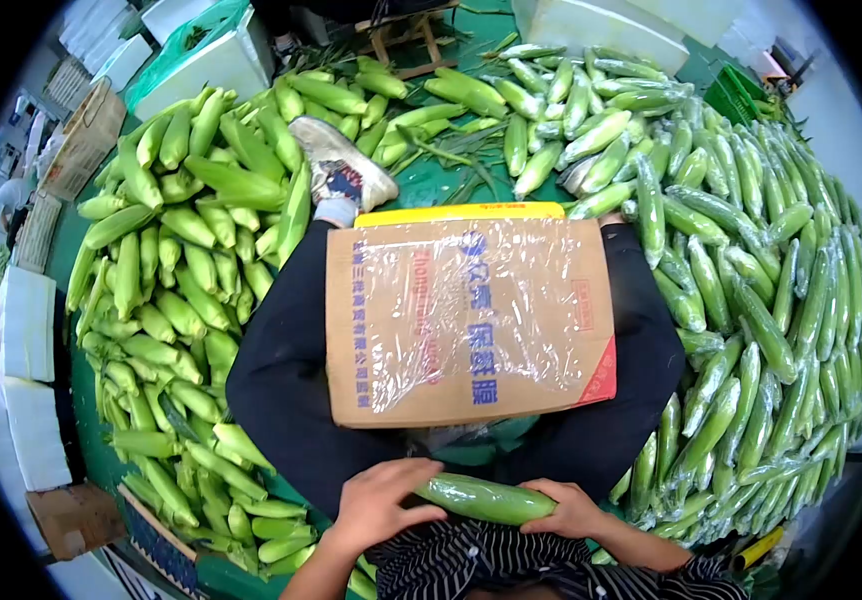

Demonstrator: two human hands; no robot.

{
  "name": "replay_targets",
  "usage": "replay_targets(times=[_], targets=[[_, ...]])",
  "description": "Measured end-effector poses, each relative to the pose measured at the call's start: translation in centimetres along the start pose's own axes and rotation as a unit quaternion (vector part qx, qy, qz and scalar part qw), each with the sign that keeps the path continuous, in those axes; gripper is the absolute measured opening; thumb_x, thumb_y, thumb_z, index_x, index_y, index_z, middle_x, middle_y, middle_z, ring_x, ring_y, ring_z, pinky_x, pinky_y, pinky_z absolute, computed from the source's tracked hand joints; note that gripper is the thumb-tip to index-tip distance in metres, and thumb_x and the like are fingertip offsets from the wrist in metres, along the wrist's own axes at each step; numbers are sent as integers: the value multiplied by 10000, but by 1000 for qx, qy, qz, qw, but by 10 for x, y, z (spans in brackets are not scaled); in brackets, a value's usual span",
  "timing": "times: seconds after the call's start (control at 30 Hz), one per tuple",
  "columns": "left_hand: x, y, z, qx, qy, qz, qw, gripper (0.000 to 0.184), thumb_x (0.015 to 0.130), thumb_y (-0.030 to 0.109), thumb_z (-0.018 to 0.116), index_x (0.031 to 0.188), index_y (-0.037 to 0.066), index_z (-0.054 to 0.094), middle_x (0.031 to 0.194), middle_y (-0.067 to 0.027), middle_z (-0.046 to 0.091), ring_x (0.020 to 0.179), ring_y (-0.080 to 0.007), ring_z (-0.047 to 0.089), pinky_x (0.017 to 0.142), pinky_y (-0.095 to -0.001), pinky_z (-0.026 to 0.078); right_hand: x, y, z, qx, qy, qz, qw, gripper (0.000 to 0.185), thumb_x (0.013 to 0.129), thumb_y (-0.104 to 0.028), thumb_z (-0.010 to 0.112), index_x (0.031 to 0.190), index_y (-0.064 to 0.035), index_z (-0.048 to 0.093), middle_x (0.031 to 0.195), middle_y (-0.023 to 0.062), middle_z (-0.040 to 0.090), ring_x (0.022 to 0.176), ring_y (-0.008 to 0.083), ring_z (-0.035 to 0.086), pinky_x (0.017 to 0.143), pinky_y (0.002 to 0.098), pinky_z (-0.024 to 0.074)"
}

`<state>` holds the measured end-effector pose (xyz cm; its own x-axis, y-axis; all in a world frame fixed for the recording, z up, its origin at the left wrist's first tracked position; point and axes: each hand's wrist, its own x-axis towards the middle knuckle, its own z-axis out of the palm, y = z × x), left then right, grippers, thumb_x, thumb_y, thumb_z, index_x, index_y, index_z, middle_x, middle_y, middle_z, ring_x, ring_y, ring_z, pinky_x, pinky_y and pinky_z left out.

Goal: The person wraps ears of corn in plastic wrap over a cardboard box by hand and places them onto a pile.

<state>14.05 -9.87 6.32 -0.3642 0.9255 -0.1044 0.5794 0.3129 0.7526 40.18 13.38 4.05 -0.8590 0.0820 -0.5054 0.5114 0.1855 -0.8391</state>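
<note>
A green ear of corn (486,499), its surface glossy as if wrapped in clear film, lies crosswise close to my body. My left hand (386,500) has its fingers and thumb around the left end. My right hand (566,508) holds the right end. Just ahead, a cardboard box (401,330) with printed characters rests across my legs, and clear film (541,300) covers much of its top. Unwrapped corn in husks (186,310) is piled to the left. On the right lies a large pile of film-wrapped corn (751,280).
A shoe (346,165) stands beyond the box's left corner. White foam boxes (26,325) line the left edge, with a brown carton (76,518) below them. A green basket (733,95) is at the upper right, and a wooden stool (406,45) at the top.
</note>
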Motion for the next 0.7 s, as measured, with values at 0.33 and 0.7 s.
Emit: replay_targets(times=[0.33, 0.7], targets=[[193, 49, 12, -529, 349, 70, 771, 608, 1100, 473, 507, 1546, 86, 362, 1423, -176, 582, 1265, -282, 584, 1122, -478, 446, 176, -173, -78, 608, 389, -336, 605, 406, 1042, -394, 646, 1313, -108, 550, 1224, 136, 645, 1112, 266, 644, 1008, 471, 548], [292, -280, -148, 224, 298, -406, 835, 847, 740, 466, 923, 1388, 35, 589, 1379, -254, 627, 1278, -419, 602, 1134, -482, 447, 213, -101, -292, 241, 410, -195, 858, 534, 987, -304, 757, 1432, -64, 587, 1352, 56, 644, 1253, 187, 593, 1087, 379, 463]])
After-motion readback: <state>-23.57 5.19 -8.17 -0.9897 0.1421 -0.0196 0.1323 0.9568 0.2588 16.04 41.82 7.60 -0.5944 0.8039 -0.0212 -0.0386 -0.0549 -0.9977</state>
